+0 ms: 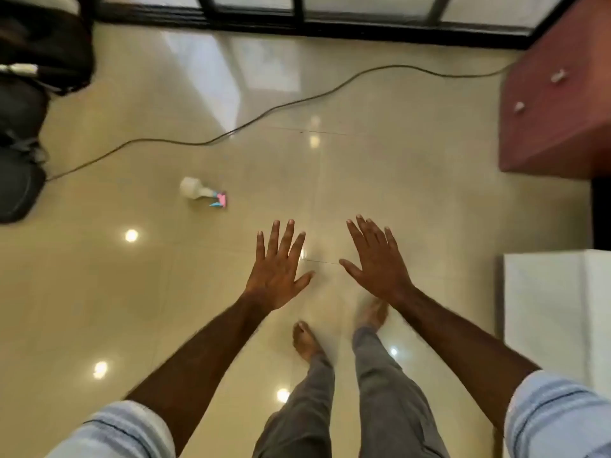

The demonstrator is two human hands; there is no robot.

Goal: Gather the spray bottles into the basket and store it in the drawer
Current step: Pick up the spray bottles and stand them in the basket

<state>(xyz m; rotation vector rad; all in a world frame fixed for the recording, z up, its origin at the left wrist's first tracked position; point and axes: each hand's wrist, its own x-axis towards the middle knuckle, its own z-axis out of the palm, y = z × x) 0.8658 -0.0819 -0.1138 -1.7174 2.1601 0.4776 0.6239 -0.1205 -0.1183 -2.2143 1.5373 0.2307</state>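
While both arms are stretched out over the glossy beige tile floor [139, 292], nothing is actually being held, so here's the layout going left to right. Far left there's a dark bag or backpack-looking heap [29, 104], partly cut off by the frame, can't really tell what it is. A thin cable [264, 112] snakes from near that heap across the floor toward the far right. A bit right of the heap, the spray bottle [201, 192] is lying on its side on the tiles, white body pointing left and its pink and blue trigger head pointing right, well apart from both hands and to the far left of them. Then the left hand [276, 276], palm down, fingers spread wide and flat, gripping nothing. Just beside it is the right hand [377, 266], same deal, splayed fully with nothing in it, thumbs pointing at each other with a gap between. Below the hands you can see bare feet and grey trousers [380, 391], the right foot kinda blurred. Both forearms come out of rolled light blue sleeves [558, 421] at the near edge. Over on the far right sits a reddish-brown drawer unit [555, 120] with two small pale knobs, and nearer on the right edge there's a white box-like thing [555, 312]. Dark window frames [330, 28] run along the far side.
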